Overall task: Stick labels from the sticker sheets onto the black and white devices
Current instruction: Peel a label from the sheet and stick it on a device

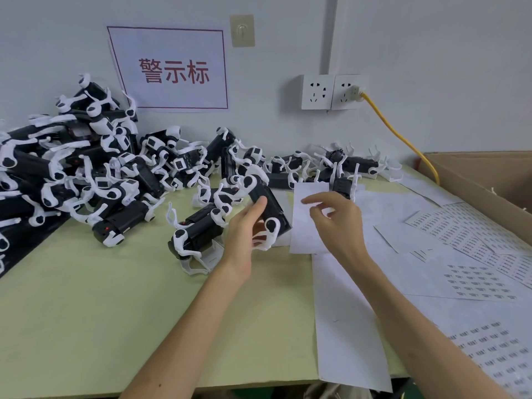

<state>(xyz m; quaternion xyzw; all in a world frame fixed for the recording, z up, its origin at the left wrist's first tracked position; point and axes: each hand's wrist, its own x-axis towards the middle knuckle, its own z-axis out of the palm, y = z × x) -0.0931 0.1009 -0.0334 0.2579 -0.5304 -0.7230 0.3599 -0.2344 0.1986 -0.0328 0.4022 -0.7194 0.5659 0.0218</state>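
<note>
One view: left hand point(244, 228) gripped a black and white device point(266, 207) just off the table point(115, 298), long axis far-left to near-right. Right hand point(336, 217) hovered just right of it over a white sheet point(305, 231), fingers point(309, 200) half-curled; whether they pinched anything, could not tell.

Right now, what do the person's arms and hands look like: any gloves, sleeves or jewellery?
The left hand and right hand are both bare: no gloves, rings or tape visible. Both forearms are uncovered too, with no sleeve, watch or wristband in view down to the frame edge.
</note>
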